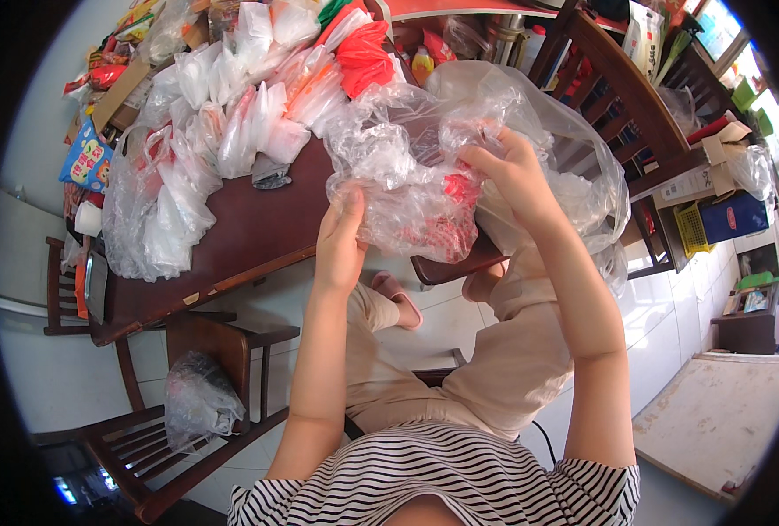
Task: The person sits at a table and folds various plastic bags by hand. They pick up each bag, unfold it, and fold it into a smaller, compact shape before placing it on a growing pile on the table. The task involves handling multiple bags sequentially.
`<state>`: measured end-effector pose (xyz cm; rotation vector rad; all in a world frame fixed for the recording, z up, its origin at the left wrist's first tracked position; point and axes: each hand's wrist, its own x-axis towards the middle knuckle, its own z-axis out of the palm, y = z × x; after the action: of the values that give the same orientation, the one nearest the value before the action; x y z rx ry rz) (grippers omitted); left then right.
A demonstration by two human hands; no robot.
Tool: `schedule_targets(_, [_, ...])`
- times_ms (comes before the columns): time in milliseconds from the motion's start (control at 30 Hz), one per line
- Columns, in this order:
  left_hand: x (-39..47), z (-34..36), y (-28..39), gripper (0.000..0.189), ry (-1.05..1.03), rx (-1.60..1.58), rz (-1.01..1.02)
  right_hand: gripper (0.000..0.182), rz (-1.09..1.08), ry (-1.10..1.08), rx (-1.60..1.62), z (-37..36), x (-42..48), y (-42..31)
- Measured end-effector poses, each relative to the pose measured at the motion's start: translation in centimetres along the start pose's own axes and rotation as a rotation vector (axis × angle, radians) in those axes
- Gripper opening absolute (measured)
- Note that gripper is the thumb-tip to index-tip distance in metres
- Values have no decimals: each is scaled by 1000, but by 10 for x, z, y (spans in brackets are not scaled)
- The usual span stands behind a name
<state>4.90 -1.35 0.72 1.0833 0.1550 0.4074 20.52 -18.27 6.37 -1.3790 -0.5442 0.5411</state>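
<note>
A crumpled clear plastic bag with red print [422, 223] is spread between my two hands, above my knees and the table's edge. My left hand [343, 243] pinches its left side, thumb on top. At its upper right, my right hand [511, 167] grips the film between thumb and fingers; some fingertips are hidden in the folds. Behind my right hand, a large clear plastic sack [580, 144] rests on a wooden chair. Many flattened, folded plastic bags [245, 118], mostly white, lie in rows on the dark wooden table [264, 217]. A red plastic bag [365, 59] is among them.
A small dark folded bag [271, 172] lies near the rows' front. Snack packets [87, 154] and a cardboard box [123, 92] crowd the table's far left. Wooden chairs stand at right [619, 79] and lower left [212, 368]; the latter holds a clear bag [199, 401].
</note>
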Motion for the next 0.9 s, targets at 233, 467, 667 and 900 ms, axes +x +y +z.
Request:
schedule_targets(233, [-6, -2, 3, 49, 77, -11, 29, 24, -51, 122, -153, -12, 4, -4])
schedule_targets(467, [-11, -5, 7, 48, 112, -39, 52, 23, -65, 177, -153, -24, 7, -4])
schedule_targets(667, [-13, -12, 8, 47, 149, -66, 46, 20, -108, 147, -12, -28, 9, -7])
schedule_targets(900, [-21, -38, 8, 45, 284, -67, 56, 21, -118, 250, 118, -35, 10, -8])
